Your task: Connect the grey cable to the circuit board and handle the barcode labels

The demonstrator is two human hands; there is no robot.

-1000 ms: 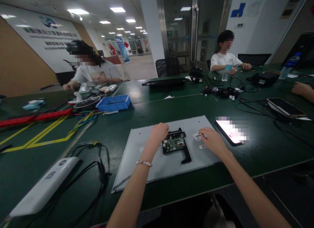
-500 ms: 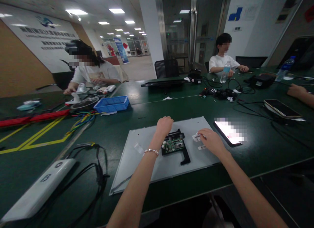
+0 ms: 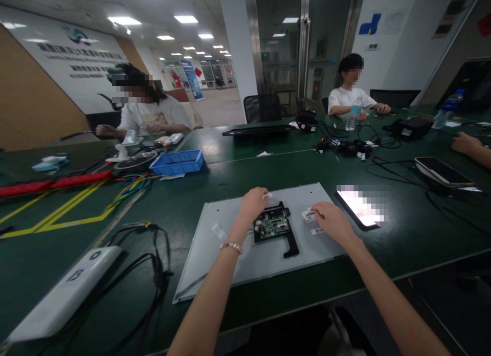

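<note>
A flat grey metal panel lies on the green table, with a green circuit board in a black bracket at its middle. My left hand is closed above the board's far left corner, and a small white scrap shows at its fingertips. Over the panel's right part, my right hand has its thumb and fingers pinched together at the edge of a white printed label. Whatever is in that pinch is hidden. A strip of clear tape sticks to the panel's left side.
A lit phone lies right of the panel. To the left are a white power strip and black cables. Further off stand a blue tray and a dark flat screen. Two people sit across the table; another person's hand rests at right.
My left hand has shifted slightly left and toward me, and the white scrap now shows at its fingertips. My right hand stays by the label. The person at left has raised a hand.
</note>
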